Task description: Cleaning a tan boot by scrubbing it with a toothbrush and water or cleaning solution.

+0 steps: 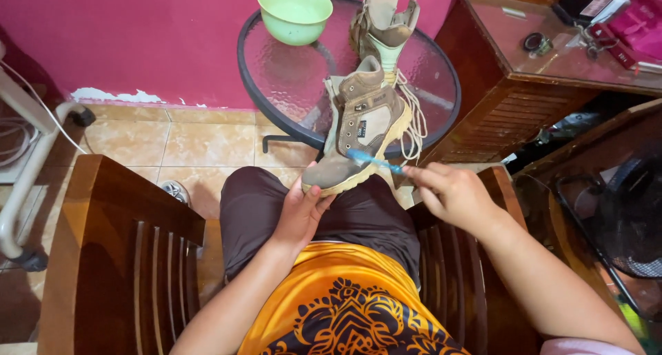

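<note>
My left hand (pixel 302 211) grips the toe and sole of a tan and brown hiking boot (pixel 362 124), held tilted above my lap with its heel toward the glass table. My right hand (pixel 452 193) pinches a blue toothbrush (pixel 374 160), whose head rests against the boot's side near the sole. The boot's cream laces (pixel 414 120) hang loose on the right. A second matching boot (pixel 383 27) stands upright on the round glass table (pixel 276 72).
A pale green bowl (pixel 294 11) sits on the table's far left. A wooden cabinet (pixel 524 86) with a glass top and small items stands at the right. A black fan grille (pixel 614 217) is close at my right; wooden chair arms (pixel 117 258) flank me.
</note>
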